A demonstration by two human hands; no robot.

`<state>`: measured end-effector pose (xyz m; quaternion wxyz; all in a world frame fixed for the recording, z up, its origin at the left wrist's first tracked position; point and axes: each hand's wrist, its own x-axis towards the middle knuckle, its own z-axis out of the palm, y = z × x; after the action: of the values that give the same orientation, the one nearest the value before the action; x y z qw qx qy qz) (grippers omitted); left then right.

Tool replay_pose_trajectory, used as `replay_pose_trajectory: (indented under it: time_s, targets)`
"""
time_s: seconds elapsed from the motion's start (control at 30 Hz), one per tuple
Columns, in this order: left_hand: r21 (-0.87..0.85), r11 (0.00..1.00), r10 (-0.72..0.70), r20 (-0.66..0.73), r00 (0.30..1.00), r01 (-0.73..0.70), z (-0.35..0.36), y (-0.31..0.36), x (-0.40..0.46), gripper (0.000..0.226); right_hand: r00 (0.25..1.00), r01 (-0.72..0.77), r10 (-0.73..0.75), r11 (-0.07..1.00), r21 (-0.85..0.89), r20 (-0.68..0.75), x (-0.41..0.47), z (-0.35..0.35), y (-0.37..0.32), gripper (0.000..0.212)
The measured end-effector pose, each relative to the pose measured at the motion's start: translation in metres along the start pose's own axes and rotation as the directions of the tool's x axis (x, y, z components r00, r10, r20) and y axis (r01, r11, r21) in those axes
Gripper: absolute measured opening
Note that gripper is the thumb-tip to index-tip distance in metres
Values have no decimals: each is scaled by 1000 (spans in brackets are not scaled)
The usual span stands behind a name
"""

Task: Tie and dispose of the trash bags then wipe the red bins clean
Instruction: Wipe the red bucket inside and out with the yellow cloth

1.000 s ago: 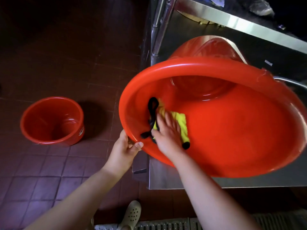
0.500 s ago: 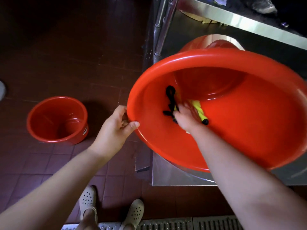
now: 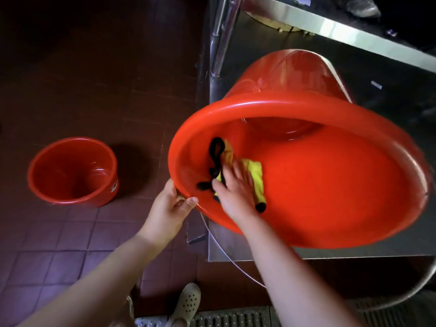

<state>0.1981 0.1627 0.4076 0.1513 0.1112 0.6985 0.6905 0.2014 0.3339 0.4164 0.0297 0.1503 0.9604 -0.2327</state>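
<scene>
A large red bin (image 3: 330, 192) lies tipped on its side on a steel shelf, its mouth facing me. My left hand (image 3: 169, 208) grips the bin's rim at the lower left. Inside the bin, my right hand (image 3: 236, 187) presses flat on a yellow cloth (image 3: 256, 175) with a black cord loop (image 3: 215, 154) against the left inner wall. A second, smaller red bin (image 3: 73, 171) stands upright on the floor to the left, with nothing in it.
The steel shelf (image 3: 236, 246) has an upright steel leg (image 3: 221, 36) at its back left. A brown tiled floor (image 3: 70, 244) spreads to the left. A metal floor grate (image 3: 231, 317) runs along the bottom, beside my light clog (image 3: 186, 303). The bin's wire handle (image 3: 236, 263) hangs below it.
My right hand has slid with the cloth from deeper in the bin back down toward the rim. My left hand has shifted lower on the rim, and the bin has tilted a little.
</scene>
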Motion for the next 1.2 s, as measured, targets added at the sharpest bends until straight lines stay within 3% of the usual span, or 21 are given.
replay_pose_trajectory:
  time_s: [0.2,0.37,0.47,0.63,0.73,0.87,1.03,1.13,1.2]
  targets:
    - [25,999,29,16,999,-30,-5,13,5,39,984,81,-107,981,175,145,-39,2,15,64]
    - [88,995,41,60,997,-46,-12,26,7,26,994,66,-76,991,118,82,11,-14,48,58]
    - [183,981,57,61,997,-67,-15,37,9,13,995,7,-11,999,40,97,44,-34,62,53]
    - [388,910,198,-102,975,-145,-13,75,19,17,996,5,35,903,-431,85,62,-82,78,57]
    - [461,871,255,-127,959,-170,-6,107,25,18,1000,11,-21,850,-526,-14,55,-111,73,61]
    - [501,839,308,-119,944,-211,4,151,30,16,982,61,-145,852,-520,-123,49,-158,54,60]
    - [398,914,128,-91,988,-82,-2,188,39,24,889,214,-394,809,-548,-234,50,-202,29,64]
    - [262,965,11,-113,993,19,-11,186,45,25,887,247,-425,766,-593,-180,63,-205,21,67]
    - [203,978,-16,-154,988,48,-19,179,48,25,897,214,-424,668,-712,-127,75,-196,21,61]
